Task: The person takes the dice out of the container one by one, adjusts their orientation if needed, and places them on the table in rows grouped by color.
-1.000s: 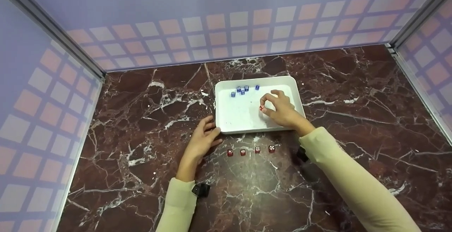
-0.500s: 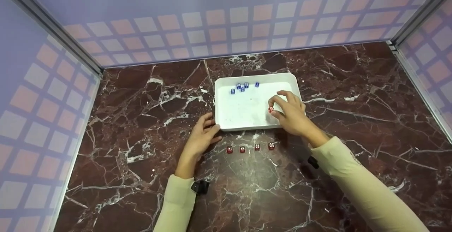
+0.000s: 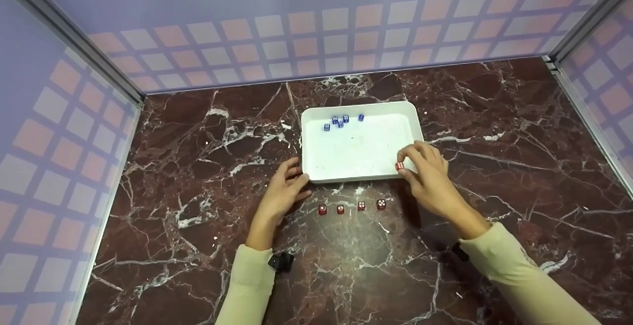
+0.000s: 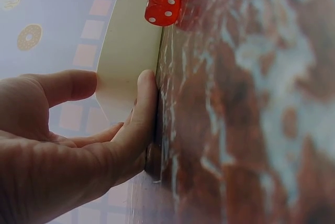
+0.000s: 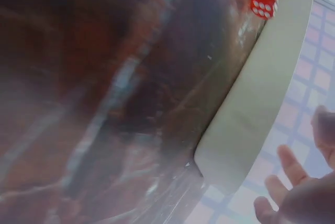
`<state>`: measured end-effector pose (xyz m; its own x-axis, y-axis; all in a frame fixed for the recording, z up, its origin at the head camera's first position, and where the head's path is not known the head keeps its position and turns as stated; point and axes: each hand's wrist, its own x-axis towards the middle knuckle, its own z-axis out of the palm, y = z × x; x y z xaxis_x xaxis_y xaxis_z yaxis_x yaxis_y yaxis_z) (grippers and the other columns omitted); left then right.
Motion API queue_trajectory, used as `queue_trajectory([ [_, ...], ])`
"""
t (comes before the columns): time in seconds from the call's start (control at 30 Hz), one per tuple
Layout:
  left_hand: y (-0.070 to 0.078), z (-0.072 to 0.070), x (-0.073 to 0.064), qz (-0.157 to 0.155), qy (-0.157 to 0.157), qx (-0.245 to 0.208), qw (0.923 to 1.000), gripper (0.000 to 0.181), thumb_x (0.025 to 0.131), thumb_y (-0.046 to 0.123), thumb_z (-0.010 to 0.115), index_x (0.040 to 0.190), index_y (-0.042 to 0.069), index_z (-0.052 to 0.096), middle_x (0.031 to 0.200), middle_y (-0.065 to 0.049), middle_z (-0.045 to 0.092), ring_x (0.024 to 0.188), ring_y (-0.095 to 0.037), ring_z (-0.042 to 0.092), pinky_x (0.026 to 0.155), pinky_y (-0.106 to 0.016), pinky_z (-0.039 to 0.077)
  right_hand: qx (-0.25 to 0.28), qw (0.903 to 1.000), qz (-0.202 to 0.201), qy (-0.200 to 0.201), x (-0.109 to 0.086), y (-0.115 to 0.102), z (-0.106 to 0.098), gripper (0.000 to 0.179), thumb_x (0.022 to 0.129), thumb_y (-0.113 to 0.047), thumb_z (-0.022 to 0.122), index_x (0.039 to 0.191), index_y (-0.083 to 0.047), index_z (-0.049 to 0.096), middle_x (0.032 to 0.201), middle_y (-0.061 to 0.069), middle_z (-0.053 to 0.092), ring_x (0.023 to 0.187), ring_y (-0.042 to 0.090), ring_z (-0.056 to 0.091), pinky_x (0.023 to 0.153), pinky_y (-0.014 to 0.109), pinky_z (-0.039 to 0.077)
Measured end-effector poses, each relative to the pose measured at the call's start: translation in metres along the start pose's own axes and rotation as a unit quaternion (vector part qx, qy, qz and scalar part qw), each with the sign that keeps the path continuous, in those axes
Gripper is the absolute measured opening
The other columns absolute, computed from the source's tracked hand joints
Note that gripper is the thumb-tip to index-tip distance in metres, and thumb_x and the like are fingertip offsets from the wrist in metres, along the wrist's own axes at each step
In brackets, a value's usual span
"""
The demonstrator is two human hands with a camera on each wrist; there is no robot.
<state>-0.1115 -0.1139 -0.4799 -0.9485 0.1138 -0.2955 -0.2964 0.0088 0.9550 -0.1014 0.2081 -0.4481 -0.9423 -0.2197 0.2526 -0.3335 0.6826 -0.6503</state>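
My right hand [image 3: 431, 181] pinches a red die [image 3: 399, 165] between thumb and fingers, above the front right corner of a white tray [image 3: 348, 154]. In the right wrist view that die is out of sight. My left hand [image 3: 281, 195] touches the tray's front left corner; in the left wrist view its thumb meets the rim and its fingers [image 4: 146, 90] lie along the wall. Several blue dice [image 3: 340, 124] are grouped near the tray's back edge. Several red dice [image 3: 361, 206] stand in a spaced row on the table before the tray.
The dark red marbled table [image 3: 198, 181] extends around the tray. Purple panels with pink and white squares [image 3: 301, 49] enclose the back and sides. A black wrist camera [image 3: 281, 262] sits on the left sleeve.
My right hand has moved right and toward the front with the red die, from over the tray's inside to its front right corner. The left hand stays at its corner.
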Motion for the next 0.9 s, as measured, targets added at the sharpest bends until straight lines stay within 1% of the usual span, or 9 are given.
queue_trajectory([
  [0.1,0.000,0.000,0.000,0.000,-0.003,0.002,1.0000,0.064,0.107,0.004,0.057,0.164,-0.002,0.028,0.155,-0.031,0.040,0.136,-0.046,0.052,0.101,-0.044,0.063,0.014,0.9994,-0.016,0.026,-0.009,0.002,-0.002,0.022,0.092,0.004,0.073,0.105,-0.007,0.060,0.124,0.018,0.058,0.126,0.041,0.045,0.105,0.056,0.033],
  [0.17,0.000,0.000,0.000,0.000,-0.003,0.001,1.0000,0.064,0.107,0.004,0.057,0.164,-0.002,0.028,0.156,-0.031,0.040,0.136,-0.046,0.052,0.101,-0.045,0.063,0.024,0.9986,-0.033,0.035,-0.013,0.005,-0.002,0.021,0.093,0.005,0.072,0.107,-0.005,0.061,0.117,0.017,0.059,0.118,0.037,0.046,0.101,0.049,0.035],
  [0.3,0.002,-0.001,-0.001,-0.002,-0.004,0.000,1.0000,0.065,0.107,0.004,0.058,0.164,-0.001,0.028,0.157,-0.030,0.040,0.137,-0.045,0.052,0.103,-0.046,0.062,0.037,0.9973,-0.057,0.028,-0.018,0.010,-0.001,0.018,0.096,0.005,0.069,0.109,-0.002,0.060,0.108,0.014,0.057,0.108,0.029,0.047,0.098,0.037,0.039],
  [0.4,0.001,-0.001,-0.001,-0.003,-0.008,-0.001,1.0000,0.065,0.107,0.005,0.057,0.164,-0.001,0.027,0.157,-0.031,0.039,0.138,-0.045,0.051,0.103,-0.046,0.062,0.045,0.9973,-0.058,0.010,-0.021,0.014,0.000,0.017,0.097,0.005,0.068,0.109,-0.001,0.058,0.104,0.010,0.054,0.105,0.023,0.049,0.095,0.031,0.042],
  [0.6,-0.001,-0.001,-0.001,-0.001,-0.007,0.000,1.0000,0.065,0.107,0.005,0.057,0.164,-0.001,0.027,0.157,-0.030,0.039,0.138,-0.045,0.052,0.103,-0.046,0.062,0.042,0.9962,-0.073,-0.024,-0.027,0.020,-0.001,0.016,0.098,0.004,0.067,0.107,-0.001,0.056,0.097,0.000,0.052,0.094,0.016,0.050,0.083,0.029,0.044],
  [0.7,0.000,-0.001,-0.001,0.001,-0.003,0.002,1.0000,0.064,0.107,0.005,0.058,0.164,-0.001,0.028,0.157,-0.030,0.040,0.137,-0.045,0.052,0.103,-0.046,0.062,0.048,0.9944,-0.085,-0.041,-0.029,0.024,-0.003,0.015,0.097,0.005,0.068,0.106,-0.001,0.057,0.094,-0.004,0.055,0.087,0.012,0.053,0.078,0.027,0.048],
  [0.8,0.000,-0.001,-0.001,0.000,-0.003,0.002,1.0000,0.064,0.107,0.005,0.057,0.163,-0.002,0.029,0.157,-0.031,0.039,0.137,-0.046,0.052,0.102,-0.045,0.062,0.043,0.9938,-0.084,-0.058,-0.032,0.029,-0.004,0.017,0.095,0.007,0.071,0.104,-0.002,0.060,0.094,-0.004,0.060,0.086,0.010,0.057,0.077,0.029,0.055],
  [0.9,0.000,-0.002,0.000,0.001,-0.002,0.001,1.0000,0.063,0.107,0.004,0.057,0.163,-0.003,0.029,0.156,-0.032,0.039,0.136,-0.046,0.052,0.102,-0.045,0.063,0.026,0.9943,-0.068,-0.078,-0.032,0.033,-0.006,0.018,0.094,0.004,0.074,0.104,-0.005,0.062,0.095,-0.003,0.063,0.088,0.011,0.060,0.080,0.033,0.059],
])
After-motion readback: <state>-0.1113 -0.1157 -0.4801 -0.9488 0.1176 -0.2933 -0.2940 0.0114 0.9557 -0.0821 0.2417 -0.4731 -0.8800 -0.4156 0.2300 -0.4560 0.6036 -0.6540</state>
